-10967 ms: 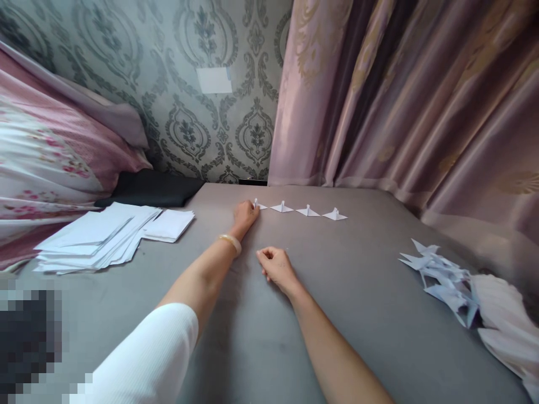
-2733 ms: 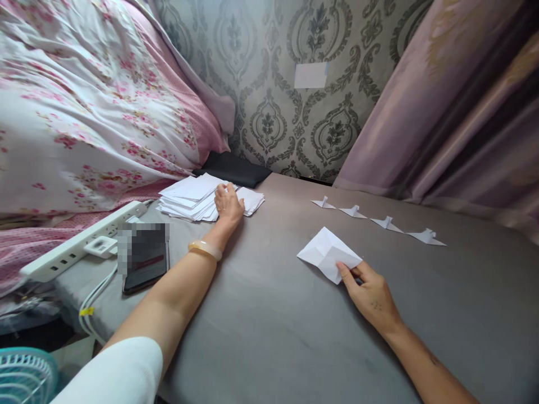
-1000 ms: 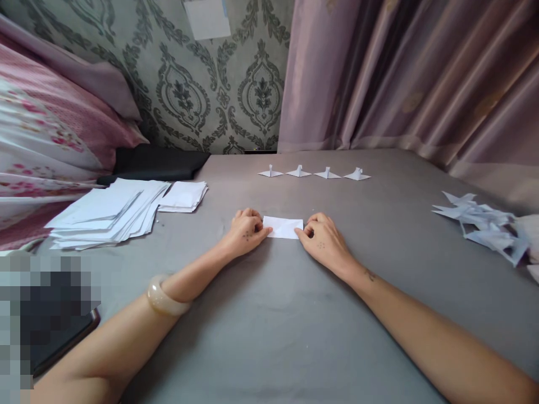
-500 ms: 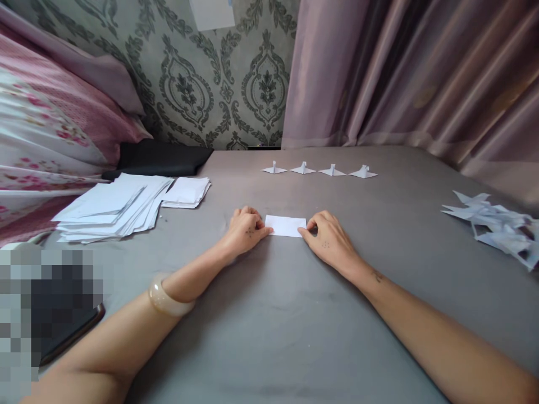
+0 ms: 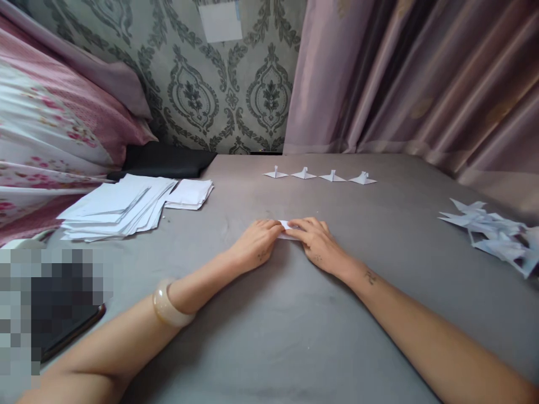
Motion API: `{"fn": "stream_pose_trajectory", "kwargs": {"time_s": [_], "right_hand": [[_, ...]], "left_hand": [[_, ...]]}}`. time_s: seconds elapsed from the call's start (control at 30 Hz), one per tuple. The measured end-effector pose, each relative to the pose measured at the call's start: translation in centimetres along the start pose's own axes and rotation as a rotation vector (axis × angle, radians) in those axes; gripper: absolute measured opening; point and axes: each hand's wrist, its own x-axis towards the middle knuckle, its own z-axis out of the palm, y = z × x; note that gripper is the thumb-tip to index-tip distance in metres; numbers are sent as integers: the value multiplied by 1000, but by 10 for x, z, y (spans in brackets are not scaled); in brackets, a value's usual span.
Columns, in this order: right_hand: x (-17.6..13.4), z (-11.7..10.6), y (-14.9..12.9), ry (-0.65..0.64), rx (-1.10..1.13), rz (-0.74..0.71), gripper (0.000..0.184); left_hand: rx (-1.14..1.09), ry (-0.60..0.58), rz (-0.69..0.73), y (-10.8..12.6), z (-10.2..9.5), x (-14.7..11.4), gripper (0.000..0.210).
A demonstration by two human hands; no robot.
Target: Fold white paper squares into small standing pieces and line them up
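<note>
A small folded sheet of white paper (image 5: pixel 288 232) lies on the grey cloth surface between my hands, which cover most of it. My left hand (image 5: pixel 260 242) is closed on its left part, the fingertips pressed together at the far edge. From the other side my right hand (image 5: pixel 316 240) holds the paper down, its fingers reaching across it and the thumb low on the near side. The fingertips of both hands nearly meet. A pale bangle (image 5: pixel 168 306) rings my left forearm.
Several folded paper figures (image 5: pixel 304 173) stand in a row beyond my hands. A large stack of paper (image 5: pixel 113 207) and a smaller one (image 5: pixel 189 194) lie left, by a black folded item (image 5: pixel 164 161). More folded paper shapes (image 5: pixel 497 230) pile up right. A dark device (image 5: pixel 63 308) lies near left.
Both hands have moved inward over the paper and cover most of it; before, they pinched its two ends. The view has tilted up slightly.
</note>
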Motion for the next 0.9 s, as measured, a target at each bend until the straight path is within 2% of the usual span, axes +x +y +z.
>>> {"fn": "stream_pose_trajectory", "kwargs": {"time_s": [0.23, 0.37, 0.47, 0.57, 0.67, 0.73, 0.83, 0.9], "right_hand": [[-1, -3, 11, 105, 56, 9, 41], [-2, -9, 21, 106, 115, -56, 38], [-1, -10, 25, 131, 186, -46, 35], [3, -7, 26, 222, 288, 28, 33], [6, -4, 27, 367, 380, 163, 30], [8, -2, 29, 413, 409, 209, 34], [7, -1, 30, 325, 372, 113, 46], [6, -1, 29, 271, 311, 31, 48]], "left_hand": [[-62, -5, 9, -8, 2, 3, 29], [7, 14, 36, -8, 2, 3, 32], [104, 3, 71, -4, 2, 4, 36], [233, -26, 121, 0, 1, 5, 38], [327, -34, 149, 4, 1, 7, 36], [363, -35, 149, 5, 1, 8, 35], [414, -32, 133, 5, 1, 9, 33], [423, -9, 113, 3, 1, 10, 33]]}}
